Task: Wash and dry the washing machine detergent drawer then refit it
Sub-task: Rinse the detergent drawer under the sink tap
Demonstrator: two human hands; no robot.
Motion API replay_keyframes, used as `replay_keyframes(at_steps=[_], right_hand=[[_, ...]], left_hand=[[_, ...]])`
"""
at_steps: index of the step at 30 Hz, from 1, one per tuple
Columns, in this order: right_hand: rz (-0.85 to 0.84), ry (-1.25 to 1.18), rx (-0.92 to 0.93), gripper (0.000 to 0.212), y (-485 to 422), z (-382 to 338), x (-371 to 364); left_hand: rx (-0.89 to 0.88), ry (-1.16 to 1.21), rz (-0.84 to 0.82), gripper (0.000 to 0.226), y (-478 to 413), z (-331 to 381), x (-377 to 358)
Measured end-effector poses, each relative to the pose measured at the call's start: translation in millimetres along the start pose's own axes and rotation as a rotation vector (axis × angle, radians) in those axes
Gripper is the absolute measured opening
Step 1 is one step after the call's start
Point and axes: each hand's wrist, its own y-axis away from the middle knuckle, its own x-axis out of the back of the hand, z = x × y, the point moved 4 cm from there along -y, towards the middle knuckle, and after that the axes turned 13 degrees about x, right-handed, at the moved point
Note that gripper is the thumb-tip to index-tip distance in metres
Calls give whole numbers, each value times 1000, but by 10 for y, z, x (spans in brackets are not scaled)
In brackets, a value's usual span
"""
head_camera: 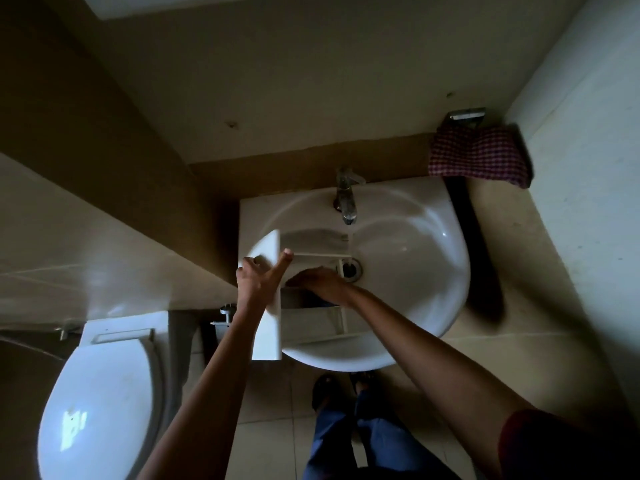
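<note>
Drawer lying across sink, front panel at left, right end sitting under water running from tap. Left hand gripping the front panel. Right hand reaching palm-down into drawer; its grip cannot be told. Checked cloth hanging far right; toilet sitting near left.

Single head-worn wide-angle view; looks steeply down from above, facing the wall behind the washbasin; basin near and at frame centre, tap just above centre; both forearms enter from the bottom edge, left hand and right hand meeting mid-frame at the detergent drawer; toilet lower left, checked cloth upper right, wearer's feet bottom centre; straight edges bow toward the frame borders.
</note>
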Motion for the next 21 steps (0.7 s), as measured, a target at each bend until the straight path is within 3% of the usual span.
replay_keyframes(at_steps=[5,7,9,13,18,21], right_hand=[[806,-759,-204,20,76,261,651],[935,-1113,-290,15,37,365,778],[980,-1304,-307,15,-39,393,830],[941,-1459,-328,21,-218,453,819],[734,-1542,-240,39,-222,465,813],[771,-1420,-319,35,-158,419,680]], left_hand=[[16,28,-5,86,20,-31,21],[30,51,-28,84,7,-67,13],[34,42,-46,79,20,-88,13],[40,-7,-87,80,49,-117,21],[48,-131,-165,104,45,-185,49],[80,-142,-163,95,67,-198,26]])
